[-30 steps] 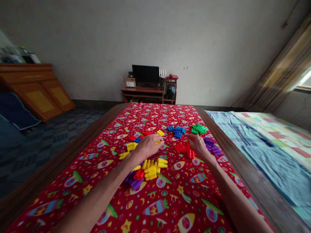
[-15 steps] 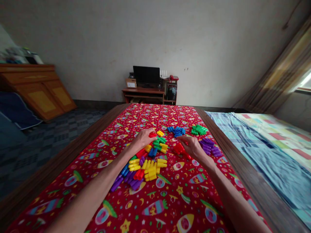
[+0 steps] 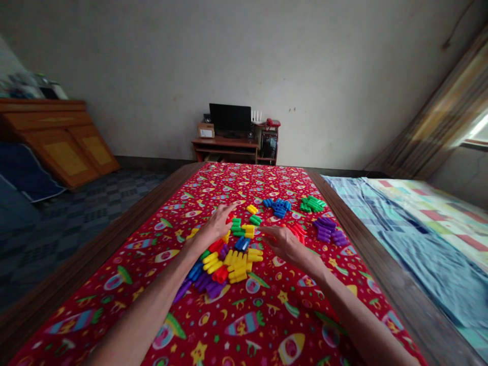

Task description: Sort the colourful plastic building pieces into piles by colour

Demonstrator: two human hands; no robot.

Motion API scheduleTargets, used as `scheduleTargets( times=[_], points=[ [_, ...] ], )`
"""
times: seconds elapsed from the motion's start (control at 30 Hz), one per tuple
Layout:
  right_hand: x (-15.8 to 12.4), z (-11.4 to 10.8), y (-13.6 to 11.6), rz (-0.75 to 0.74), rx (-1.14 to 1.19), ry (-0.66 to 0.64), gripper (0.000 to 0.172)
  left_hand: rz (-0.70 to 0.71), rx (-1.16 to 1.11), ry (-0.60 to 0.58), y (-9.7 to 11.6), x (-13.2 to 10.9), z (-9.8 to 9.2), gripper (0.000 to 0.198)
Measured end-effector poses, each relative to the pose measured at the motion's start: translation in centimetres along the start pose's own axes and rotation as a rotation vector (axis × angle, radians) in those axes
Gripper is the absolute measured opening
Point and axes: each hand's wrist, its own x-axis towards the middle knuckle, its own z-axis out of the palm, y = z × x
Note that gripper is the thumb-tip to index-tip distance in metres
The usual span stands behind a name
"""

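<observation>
Bullet-shaped plastic toy pieces lie on a red patterned cloth. My left hand reaches over the far left of a mixed heap, fingers stretched out, partly covering red and yellow pieces. Just right of it are green pieces and a yellow pair. My right hand hovers right of that pair, its fingers extended leftward and seemingly holding nothing. Behind it are red pieces, partly hidden. Nearer me the heap has yellow pieces, purple pieces and a blue pair.
Separate groups of blue pieces, green pieces and purple pieces lie at the back right. A bed adjoins the table's right side. A desk with a monitor stands against the wall.
My right hand has moved left, away from the red group toward the mixed heap. My left hand has drawn slightly left and its fingers have straightened. Green pieces near it have shifted apart.
</observation>
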Motion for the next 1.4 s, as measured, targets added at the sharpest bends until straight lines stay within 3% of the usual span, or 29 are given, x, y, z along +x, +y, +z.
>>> scheduleTargets(
  times=[0.1,0.2,0.33,0.47,0.57,0.7,0.77,0.83,0.97,1.07,1.17,1.3,1.4],
  points=[
    [0.0,-0.4,-0.6,-0.024,-0.007,-0.028,0.025,-0.086,0.031,-0.062,-1.6,-0.2,0.3,0.056],
    [0.1,-0.3,-0.7,-0.040,-0.001,-0.063,0.023,-0.075,0.012,-0.096,-2.6,-0.2,0.2,0.036],
    [0.2,0.0,-0.4,-0.040,0.009,-0.085,0.023,-0.072,-0.007,-0.060,-2.6,0.1,-0.7,0.030],
    [-0.1,0.1,-0.2,-0.048,-0.004,-0.060,0.023,-0.013,-0.047,0.047,-1.4,0.6,-2.1,0.038],
    [-0.1,0.6,0.0,-0.080,0.012,0.044,0.029,0.099,-0.089,0.097,0.1,0.6,-2.8,0.038],
    [1.4,2.4,0.3,-0.122,0.008,0.262,0.040,0.293,-0.139,0.034,3.1,-0.2,-3.3,0.035],
    [2.4,3.4,0.4,-0.114,-0.010,0.261,0.042,0.377,-0.159,-0.009,4.5,-0.6,-3.4,0.039],
    [3.1,4.3,0.4,-0.040,-0.008,0.178,0.031,0.421,-0.160,-0.055,5.1,-0.8,-3.7,0.043],
    [3.4,5.0,0.3,0.092,-0.002,0.109,0.012,0.303,-0.128,0.023,4.1,-0.5,-4.8,0.043],
    [3.1,4.7,-0.1,0.069,0.047,0.093,0.018,0.150,-0.159,0.080,3.4,-0.1,-5.9,0.041],
    [3.1,4.2,-0.7,0.006,0.149,0.065,0.030,0.091,-0.281,-0.005,4.0,-0.4,-6.4,0.050],
    [3.1,3.4,-1.5,-0.042,0.190,0.253,0.045,0.087,-0.413,-0.087,5.7,-1.2,-5.9,0.069],
    [2.8,2.2,-1.8,-0.119,0.157,0.312,0.042,0.078,-0.487,-0.145,6.7,-1.7,-5.2,0.083]
  ],
)
